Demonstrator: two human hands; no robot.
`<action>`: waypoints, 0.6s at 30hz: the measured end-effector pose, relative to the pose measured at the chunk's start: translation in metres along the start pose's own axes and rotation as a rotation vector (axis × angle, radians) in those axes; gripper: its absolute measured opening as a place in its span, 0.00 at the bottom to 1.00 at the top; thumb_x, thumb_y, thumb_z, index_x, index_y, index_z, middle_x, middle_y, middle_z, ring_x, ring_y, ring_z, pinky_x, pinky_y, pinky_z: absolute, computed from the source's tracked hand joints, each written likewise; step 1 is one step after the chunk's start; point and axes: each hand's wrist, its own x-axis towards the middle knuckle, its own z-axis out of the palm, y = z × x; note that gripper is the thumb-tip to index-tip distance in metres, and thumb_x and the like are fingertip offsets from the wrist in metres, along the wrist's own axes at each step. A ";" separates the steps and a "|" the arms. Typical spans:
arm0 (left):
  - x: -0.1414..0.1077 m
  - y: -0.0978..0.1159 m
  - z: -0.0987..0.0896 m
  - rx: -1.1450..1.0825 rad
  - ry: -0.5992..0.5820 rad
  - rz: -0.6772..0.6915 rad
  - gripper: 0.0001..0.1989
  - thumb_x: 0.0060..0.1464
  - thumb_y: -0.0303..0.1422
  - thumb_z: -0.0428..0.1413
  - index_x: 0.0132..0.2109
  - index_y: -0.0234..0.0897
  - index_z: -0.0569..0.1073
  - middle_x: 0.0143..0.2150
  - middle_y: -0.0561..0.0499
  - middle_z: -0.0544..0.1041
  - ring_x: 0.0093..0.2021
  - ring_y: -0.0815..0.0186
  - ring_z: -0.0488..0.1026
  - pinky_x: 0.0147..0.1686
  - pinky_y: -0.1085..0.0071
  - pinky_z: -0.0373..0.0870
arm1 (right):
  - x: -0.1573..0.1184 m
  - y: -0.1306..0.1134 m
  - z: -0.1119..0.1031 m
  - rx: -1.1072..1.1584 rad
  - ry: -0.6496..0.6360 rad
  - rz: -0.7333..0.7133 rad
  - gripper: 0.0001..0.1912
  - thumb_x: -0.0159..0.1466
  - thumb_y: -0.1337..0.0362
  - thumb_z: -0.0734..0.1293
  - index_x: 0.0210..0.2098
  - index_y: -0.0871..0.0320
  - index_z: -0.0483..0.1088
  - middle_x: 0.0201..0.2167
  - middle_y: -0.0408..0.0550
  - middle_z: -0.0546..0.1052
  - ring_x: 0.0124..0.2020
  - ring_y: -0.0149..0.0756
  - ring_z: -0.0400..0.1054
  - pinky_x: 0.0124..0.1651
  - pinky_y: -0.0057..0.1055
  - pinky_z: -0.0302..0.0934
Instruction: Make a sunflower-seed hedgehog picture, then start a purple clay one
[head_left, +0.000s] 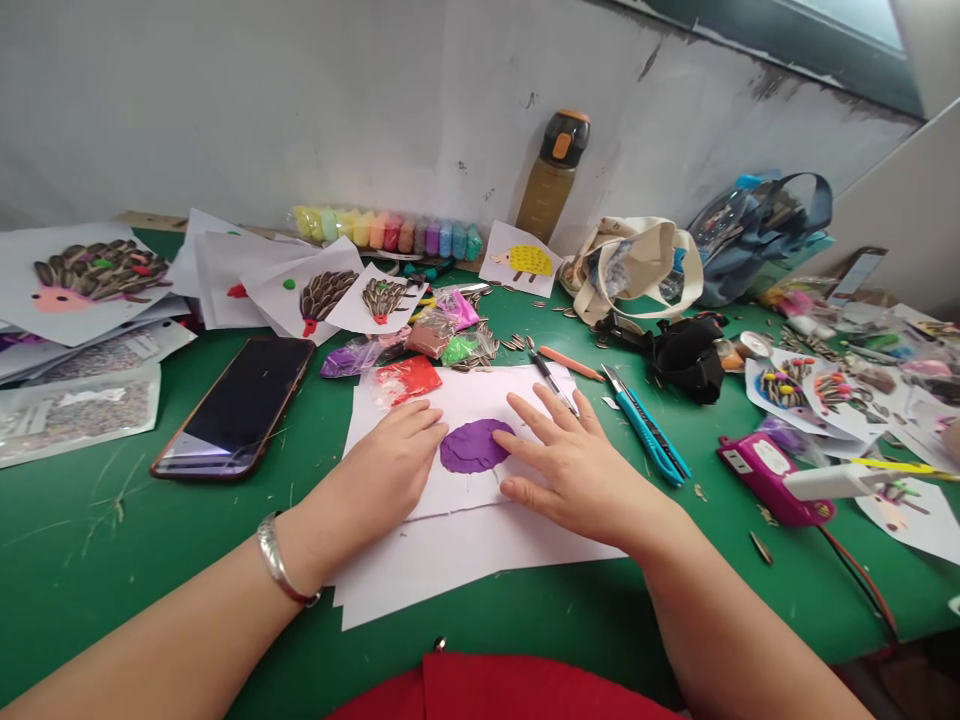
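Note:
A flat oval of purple modelling clay (pixel 474 446) lies on white paper (pixel 450 555), with short drawn lines below it. My right hand (pixel 559 460) is open, its fingers spread over the paper, and the index fingertip touches the clay's right edge. At the left edge of the clay, my left hand (pixel 397 455) rests on the paper, its fingers stretched out close together and nothing seen in them. Just beyond the hands are a red clay packet (pixel 407 380), a black pen (pixel 551 375) and an orange stick (pixel 571 363).
A phone (pixel 236 408) lies on the green table left of the paper. To the right are a blue utility knife (pixel 645 425) and a magenta device (pixel 776 480) with a cable. Sunflower-seed hedgehog pictures (pixel 97 275), a bottle (pixel 551 175) and a cloth bag (pixel 637 265) stand further back.

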 end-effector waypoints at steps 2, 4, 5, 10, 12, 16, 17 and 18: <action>0.001 0.000 0.000 -0.001 0.002 0.004 0.18 0.64 0.25 0.44 0.53 0.27 0.74 0.56 0.37 0.74 0.59 0.53 0.67 0.60 0.54 0.69 | 0.001 -0.001 0.001 0.003 0.032 0.012 0.28 0.69 0.43 0.54 0.64 0.44 0.63 0.72 0.48 0.50 0.72 0.61 0.38 0.67 0.68 0.32; 0.001 0.000 0.000 0.001 0.004 0.011 0.18 0.64 0.25 0.44 0.53 0.27 0.74 0.56 0.37 0.74 0.59 0.53 0.67 0.59 0.54 0.69 | 0.002 -0.003 0.002 0.002 0.041 0.001 0.29 0.69 0.43 0.54 0.65 0.44 0.63 0.72 0.49 0.50 0.72 0.61 0.39 0.67 0.69 0.32; 0.001 0.000 0.000 0.005 0.006 0.014 0.18 0.64 0.25 0.44 0.54 0.27 0.74 0.56 0.37 0.74 0.59 0.52 0.67 0.59 0.54 0.69 | 0.003 -0.004 0.003 0.001 0.034 -0.011 0.29 0.69 0.43 0.55 0.65 0.45 0.63 0.72 0.50 0.52 0.72 0.62 0.39 0.67 0.69 0.31; 0.000 0.000 0.000 0.015 0.005 0.009 0.18 0.64 0.25 0.44 0.54 0.28 0.74 0.56 0.38 0.74 0.59 0.53 0.67 0.60 0.55 0.69 | 0.005 -0.006 0.006 0.014 0.015 -0.028 0.29 0.69 0.43 0.53 0.64 0.46 0.64 0.72 0.51 0.52 0.71 0.62 0.39 0.66 0.69 0.33; 0.000 0.000 0.001 0.019 0.001 0.006 0.18 0.64 0.25 0.44 0.54 0.29 0.74 0.56 0.39 0.74 0.60 0.53 0.67 0.60 0.55 0.69 | 0.007 -0.007 0.006 0.025 0.040 -0.014 0.30 0.69 0.42 0.52 0.66 0.45 0.61 0.72 0.51 0.49 0.72 0.62 0.38 0.66 0.69 0.33; -0.002 -0.001 0.003 0.022 -0.004 0.010 0.19 0.63 0.25 0.44 0.55 0.28 0.73 0.57 0.38 0.74 0.60 0.53 0.66 0.60 0.53 0.68 | 0.010 -0.012 0.009 0.035 0.027 -0.039 0.32 0.69 0.40 0.50 0.67 0.43 0.58 0.73 0.51 0.49 0.72 0.62 0.35 0.66 0.70 0.31; -0.002 -0.001 0.003 0.020 -0.006 0.009 0.19 0.63 0.24 0.44 0.55 0.28 0.73 0.57 0.38 0.74 0.60 0.52 0.66 0.60 0.53 0.68 | 0.011 -0.013 0.010 0.038 0.012 -0.048 0.32 0.69 0.40 0.50 0.66 0.44 0.59 0.72 0.52 0.50 0.72 0.62 0.36 0.66 0.70 0.31; -0.002 -0.001 0.003 0.018 -0.007 0.007 0.19 0.63 0.24 0.44 0.55 0.27 0.73 0.57 0.37 0.74 0.61 0.52 0.66 0.60 0.53 0.68 | 0.012 -0.014 0.011 0.042 0.002 -0.051 0.32 0.69 0.41 0.50 0.66 0.45 0.60 0.72 0.52 0.50 0.72 0.62 0.36 0.66 0.70 0.30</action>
